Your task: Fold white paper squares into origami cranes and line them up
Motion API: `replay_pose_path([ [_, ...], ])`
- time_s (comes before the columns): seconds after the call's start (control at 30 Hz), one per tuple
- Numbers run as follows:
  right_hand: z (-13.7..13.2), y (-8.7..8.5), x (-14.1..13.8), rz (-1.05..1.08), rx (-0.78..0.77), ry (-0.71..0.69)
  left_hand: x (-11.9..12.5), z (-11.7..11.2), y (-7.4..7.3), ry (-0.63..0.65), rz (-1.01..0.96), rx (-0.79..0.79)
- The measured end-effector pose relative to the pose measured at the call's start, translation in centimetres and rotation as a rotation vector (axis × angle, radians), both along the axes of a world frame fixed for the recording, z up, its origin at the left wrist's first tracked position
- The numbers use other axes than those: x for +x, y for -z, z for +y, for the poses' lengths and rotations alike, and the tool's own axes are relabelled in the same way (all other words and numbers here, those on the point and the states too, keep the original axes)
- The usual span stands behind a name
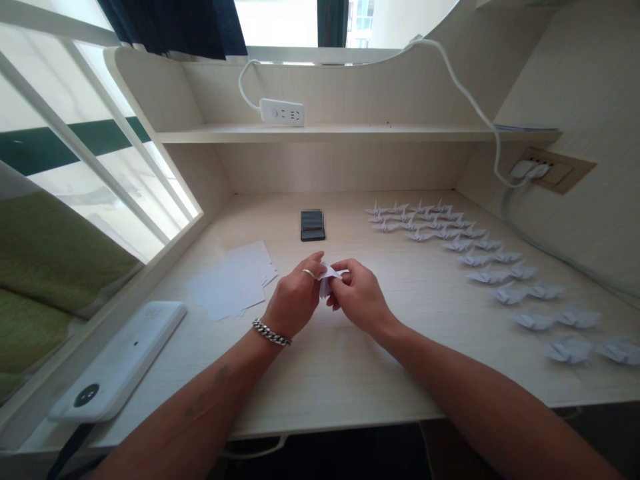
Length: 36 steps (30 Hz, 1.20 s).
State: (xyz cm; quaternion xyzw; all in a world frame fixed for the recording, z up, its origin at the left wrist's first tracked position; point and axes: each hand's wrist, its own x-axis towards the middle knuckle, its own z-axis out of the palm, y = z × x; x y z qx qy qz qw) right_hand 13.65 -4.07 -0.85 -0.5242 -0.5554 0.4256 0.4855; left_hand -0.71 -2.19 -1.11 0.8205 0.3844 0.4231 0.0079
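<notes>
Between my two hands, above the middle of the desk, is a small piece of folded white paper [326,283]. My left hand [296,297] grips it from the left, thumb and fingers closed on it; a ring and a chain bracelet show on this hand and wrist. From the other side my right hand [361,293] pinches the same paper at its right edge. Fingers cover much of the folds. White paper sheets [227,285] lie loosely overlapped to the left. Several folded paper cranes [483,259] stand in rows on the right.
A small dark box-like object [313,225] lies beyond my hands. At the left edge sits a white rectangular device [123,360] with a dark strap or cable. A power strip [282,113] rests on the shelf [330,135], and a white cable [470,97] hangs to the wall socket [560,172].
</notes>
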Motion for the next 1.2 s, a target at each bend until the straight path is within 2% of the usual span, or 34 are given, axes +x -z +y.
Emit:
replay_pose_path([
  [0.07, -0.01, -0.03, 0.02, 0.007, -0.002, 0.008, 0.07, 0.02, 0.03, -0.007, -0.022, -0.008],
  [0.27, -0.37, 0.07, 0.18, -0.206, 0.182, 0.037, 0.43, 0.08, -0.12, -0.080, -0.069, -0.001],
  [0.43, -0.53, 0.16, 0.13, -0.243, 0.184, 0.033, 0.50, 0.05, -0.39, -0.111, -0.060, 0.010],
  [0.63, -0.69, -0.14, -0.17, -0.210, 0.163, 0.011, 0.36, -0.02, -0.72, -0.126, -0.188, -0.161],
  [0.73, -0.65, -0.17, -0.35, -0.135, 0.119, -0.009, 0.31, 0.02, -0.51, -0.157, -0.173, -0.089],
  [0.87, -0.45, 0.11, -0.40, -0.029, 0.062, -0.027, 0.32, 0.09, 0.07, -0.088, -0.165, 0.064],
  [0.97, -0.43, 0.19, -0.36, 0.002, 0.059, -0.033, 0.44, 0.04, 0.27, -0.060, -0.182, 0.089],
  [1.07, -0.56, -0.04, -0.34, 0.007, 0.074, -0.028, 0.66, 0.03, 0.17, -0.076, -0.214, 0.004],
  [1.13, -0.59, -0.23, -0.33, 0.024, 0.073, -0.028, 0.77, 0.18, 0.08, -0.089, -0.290, -0.154],
  [1.2, -0.47, -0.27, -0.29, 0.053, 0.057, -0.028, 0.77, 0.44, 0.04, -0.050, -0.400, -0.372],
])
